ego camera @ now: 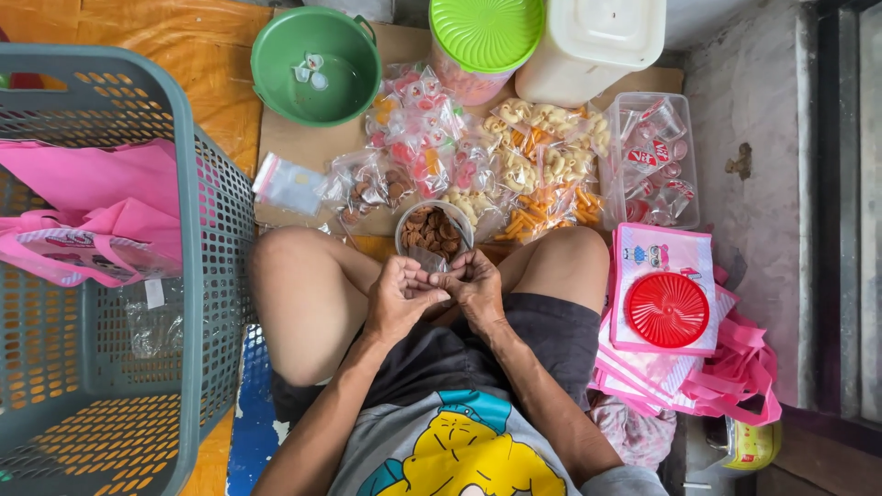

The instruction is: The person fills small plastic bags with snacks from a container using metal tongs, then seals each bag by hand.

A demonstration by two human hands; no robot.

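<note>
Two hands meet above the lap: the left hand [397,298] and right hand [475,287] pinch a small clear plastic bag [439,276] between closed fingers, just below a round container of brown biscuits [434,231].

A flat cardboard sheet [294,147] covers the floor; on it, small snack packets [478,165] are heaped just right of the green basin [317,66]; a clear tub [649,161] sits further right.

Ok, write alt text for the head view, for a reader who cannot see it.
Seated cross-legged, a person's left hand and right hand meet over a small clear bag, just below a tub of brown biscuits. Bagged snacks lie ahead, a green bowl beyond, a grey laundry basket at the left.
</note>
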